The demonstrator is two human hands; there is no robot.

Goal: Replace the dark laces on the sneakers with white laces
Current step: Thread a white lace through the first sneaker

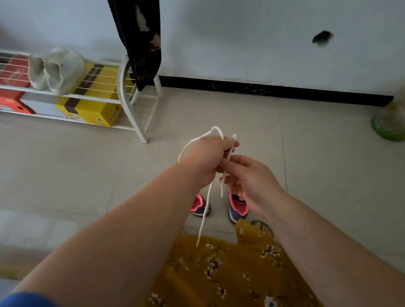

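Note:
Both my hands are raised over the floor with a white lace (205,213) between them. My left hand (205,159) grips the lace, which loops up above its fingers and hangs down in a long strand below. My right hand (248,181) pinches a shorter strand just under the left hand. On the tiled floor below stand two small sneakers, dark blue with pink lining: the left sneaker (200,205) and the right sneaker (237,207), both partly hidden by my arms. Their own laces cannot be made out.
A white wire shoe rack (132,103) stands at the left wall with yellow and orange boxes and a pale pair of shoes (54,70) on top. Dark cloth (142,36) hangs above it. A green bag (394,122) sits far right. My yellow flowered skirt (223,277) fills the bottom.

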